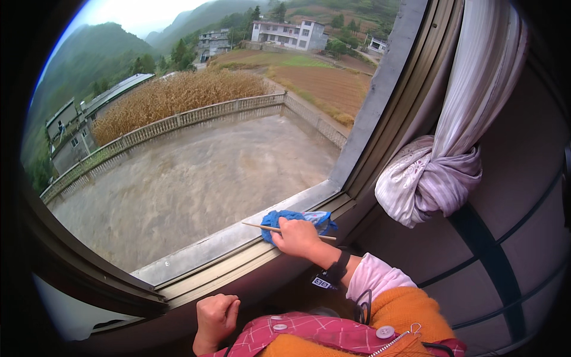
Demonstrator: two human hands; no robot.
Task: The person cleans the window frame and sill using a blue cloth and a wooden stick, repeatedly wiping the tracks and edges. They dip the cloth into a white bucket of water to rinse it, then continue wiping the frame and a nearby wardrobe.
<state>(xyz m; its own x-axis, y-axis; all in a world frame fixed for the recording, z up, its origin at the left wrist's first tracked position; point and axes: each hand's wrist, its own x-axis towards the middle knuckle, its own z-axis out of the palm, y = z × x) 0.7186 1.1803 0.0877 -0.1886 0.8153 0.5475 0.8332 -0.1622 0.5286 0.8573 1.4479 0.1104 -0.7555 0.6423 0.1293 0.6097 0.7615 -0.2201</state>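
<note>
My right hand (295, 236) presses a blue cloth (282, 218) with a patterned edge onto the window sill, close to the corner of the frame. A thin wooden stick (258, 226), like a chopstick, passes under the fingers of that hand and sticks out on both sides. Beneath the cloth run the metal tracks of the window frame (221, 272) and the pale outer sill (192, 257). My left hand (217, 314) is curled into a fist below the tracks, in front of my body, with nothing visible in it.
A knotted pale curtain (428, 178) hangs at the right. The sliding window's dark frame (89, 263) curves along the left. Through the opening lie a concrete terrace (200, 174) with a balustrade (178, 119), dry corn and houses. A strap with a tag (322, 283) hangs at my right wrist.
</note>
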